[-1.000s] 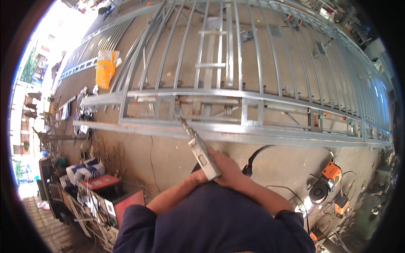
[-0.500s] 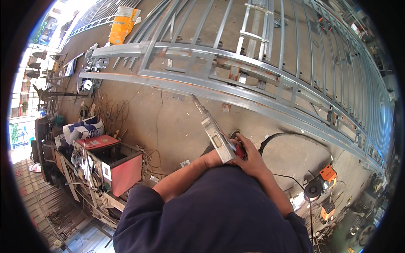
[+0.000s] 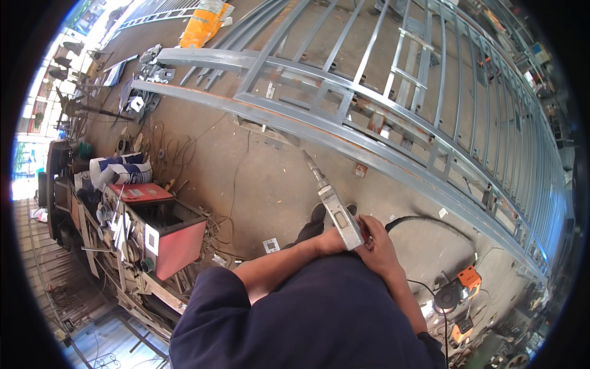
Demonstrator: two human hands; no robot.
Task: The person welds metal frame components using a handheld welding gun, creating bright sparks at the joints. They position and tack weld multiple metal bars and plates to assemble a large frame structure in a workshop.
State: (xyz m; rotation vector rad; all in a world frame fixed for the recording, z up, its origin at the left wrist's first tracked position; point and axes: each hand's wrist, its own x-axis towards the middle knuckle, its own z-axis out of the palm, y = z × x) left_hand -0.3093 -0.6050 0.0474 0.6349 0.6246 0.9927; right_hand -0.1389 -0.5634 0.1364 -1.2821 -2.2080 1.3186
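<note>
A grey power tool with a boxy body and a long stepped nose is held in front of my waist. Its thin tip points forward and left, near the closest rail of the steel frame; I cannot tell whether they touch. My left hand is closed at the rear of the body, its fingers mostly hidden behind the tool. On the other side my right hand curls around a red part at the tool's back end. My shoes show below the tool.
The barred steel frame spans the far side and right. At left stands a red metal box on a cluttered cart, with cables on the floor behind it. Orange machines and a dark cable spool sit at lower right. An orange bag lies far left.
The view has turned, so the frame appears shifted right and the floor machines lower left. The tool stays in both hands, now farther right in the picture.
</note>
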